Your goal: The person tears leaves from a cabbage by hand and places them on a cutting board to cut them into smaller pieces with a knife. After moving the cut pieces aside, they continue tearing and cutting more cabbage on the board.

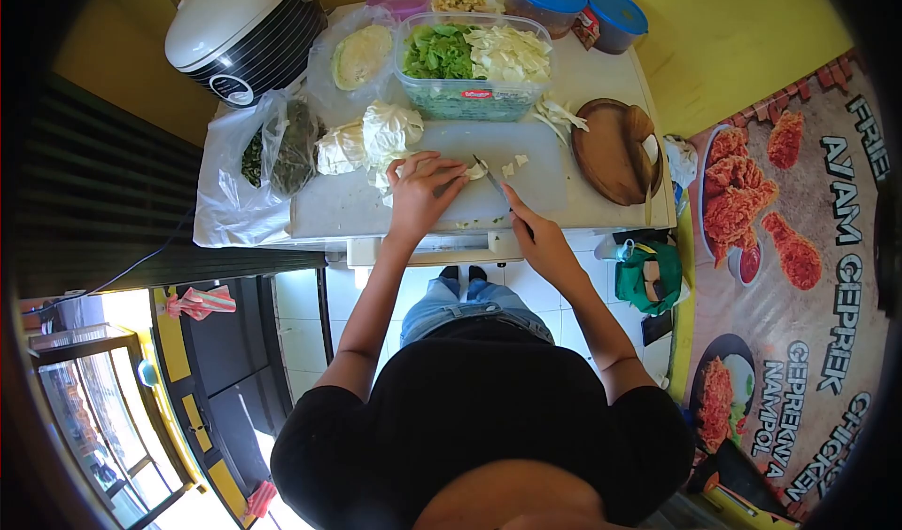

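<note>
Cutting board, pale cabbage, knife in right hand

Subject stands at a white-topped table, both bare hands over a translucent whitish rectangular cutting board (540, 180). Left hand (420, 192): fingers part spread and loosely bent, not closed to a fist, tips beside a small pale cabbage piece (476, 170); cannot tell whether they pinch it. Right hand (545, 246): fingers closed round the black handle of a slim metal-bladed knife (494, 184), index finger extended toward the blade, which points toward the far side of the board and lies at the cabbage piece.

Cabbage: small pale cut bits (514, 165) on the board, right of the blade; larger whitish leafy cabbage chunks (393, 128) just beyond the left hand. Behind the board, a clear rectangular plastic tub (470, 105) holds green leaves on its left and pale shredded cabbage on its right. Left of the tub, a pale cut cabbage piece (362, 57) on clear plastic.

Surroundings: clear plastic bag (293, 149) with dark green contents at the table's left; black-and-white rice cooker (240, 32) behind it. Right of the board, a round brown wooden dish (606, 159) with a wooden pestle (643, 128) on it
</note>
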{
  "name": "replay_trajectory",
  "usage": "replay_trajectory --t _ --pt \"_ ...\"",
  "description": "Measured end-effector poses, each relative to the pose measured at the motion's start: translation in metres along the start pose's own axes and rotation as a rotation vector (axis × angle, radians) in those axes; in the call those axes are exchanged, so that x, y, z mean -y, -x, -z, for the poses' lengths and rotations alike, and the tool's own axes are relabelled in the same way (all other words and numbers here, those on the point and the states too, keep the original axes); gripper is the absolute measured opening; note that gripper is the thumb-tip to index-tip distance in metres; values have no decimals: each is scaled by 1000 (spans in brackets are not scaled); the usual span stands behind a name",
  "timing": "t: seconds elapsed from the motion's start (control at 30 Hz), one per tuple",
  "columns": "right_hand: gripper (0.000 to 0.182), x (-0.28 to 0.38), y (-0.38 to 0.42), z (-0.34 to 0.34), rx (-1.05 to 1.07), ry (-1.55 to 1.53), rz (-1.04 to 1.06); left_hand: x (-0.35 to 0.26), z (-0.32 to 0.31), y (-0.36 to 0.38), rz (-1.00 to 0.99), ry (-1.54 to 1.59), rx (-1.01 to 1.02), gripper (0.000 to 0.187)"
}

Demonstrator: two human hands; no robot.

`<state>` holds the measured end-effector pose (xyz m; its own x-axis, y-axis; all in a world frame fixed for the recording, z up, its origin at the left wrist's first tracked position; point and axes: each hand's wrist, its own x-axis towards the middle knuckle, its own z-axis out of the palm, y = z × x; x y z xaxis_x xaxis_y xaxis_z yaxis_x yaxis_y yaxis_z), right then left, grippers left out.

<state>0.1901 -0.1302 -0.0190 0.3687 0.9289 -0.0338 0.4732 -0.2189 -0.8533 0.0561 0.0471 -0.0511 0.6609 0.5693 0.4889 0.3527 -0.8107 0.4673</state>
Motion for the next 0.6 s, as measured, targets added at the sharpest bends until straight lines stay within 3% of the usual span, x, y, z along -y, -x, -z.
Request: replay_trajectory --t 0.23,0.6 --pt "53 6 -1 -1 51 73 -60 0 -1 1 0 3 -19 18" --pt "57 -2 -3 -13 -14 264 48 0 0 2 10 24 -20 21"
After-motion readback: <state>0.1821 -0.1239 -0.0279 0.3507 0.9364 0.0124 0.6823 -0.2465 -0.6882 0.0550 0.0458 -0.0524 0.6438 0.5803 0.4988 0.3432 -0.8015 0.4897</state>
